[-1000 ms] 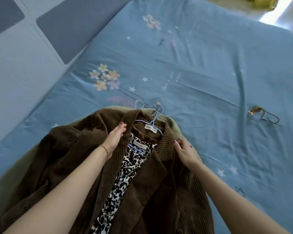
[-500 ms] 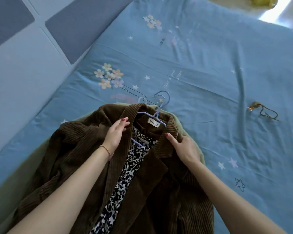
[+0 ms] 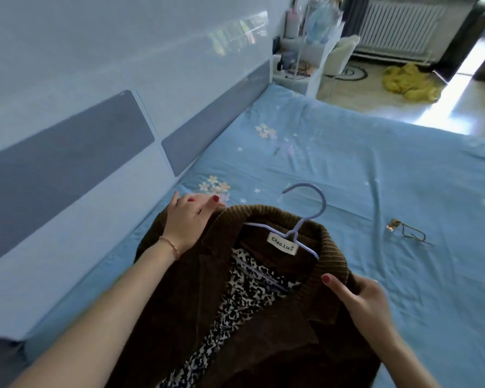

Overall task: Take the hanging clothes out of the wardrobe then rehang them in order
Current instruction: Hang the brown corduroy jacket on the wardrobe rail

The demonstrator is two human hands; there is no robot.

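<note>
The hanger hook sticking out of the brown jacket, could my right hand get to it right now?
Probably yes. The hook stands bare above the collar with only open sheet around it. But your right hand is gripping the jacket at its shoulder, so it would have to let go first.

Left hand slid from lapel out to the jacket shoulder by the headboard. Right hand now pinches the collar edge w/ thumb on top. Hanger hook stands clear above collar. View tipped up; more of the room shows.
</note>
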